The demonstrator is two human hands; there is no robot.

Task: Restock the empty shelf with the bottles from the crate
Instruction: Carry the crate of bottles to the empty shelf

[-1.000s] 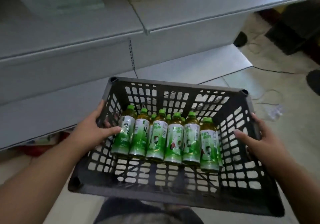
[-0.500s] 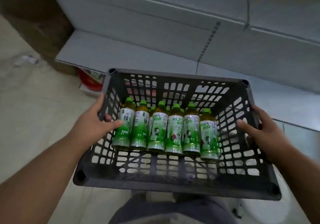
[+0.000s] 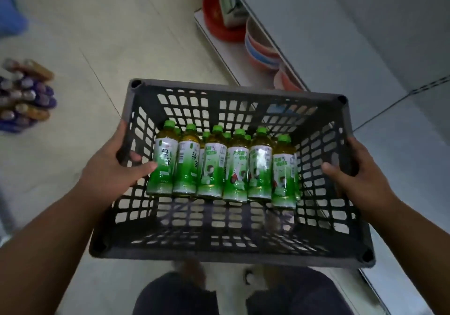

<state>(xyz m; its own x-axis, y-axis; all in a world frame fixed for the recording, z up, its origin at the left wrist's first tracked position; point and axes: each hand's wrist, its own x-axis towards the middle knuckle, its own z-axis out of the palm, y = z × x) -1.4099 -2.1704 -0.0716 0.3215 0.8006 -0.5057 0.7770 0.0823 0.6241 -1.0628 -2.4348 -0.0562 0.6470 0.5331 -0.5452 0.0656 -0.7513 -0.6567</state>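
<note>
Both hands grip the dark slatted crate (image 3: 233, 249) — the left hand (image 3: 114, 166) clasps its left wall, the right hand (image 3: 360, 181) its right wall. The green-capped bottles (image 3: 222, 166) stand inside (a row toward the far side), with the grey shelf (image 3: 341, 34) at far right.

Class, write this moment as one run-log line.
phase: carrying | left hand: gripping crate left wall | right hand: gripping right wall | bottles: upright in crate | shelf: unstocked

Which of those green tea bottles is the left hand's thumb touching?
The leftmost green-capped bottle in the front row: the left hand, gripping the dark plastic crate's wall, rests its thumb against that label. The others stand clear.
</note>
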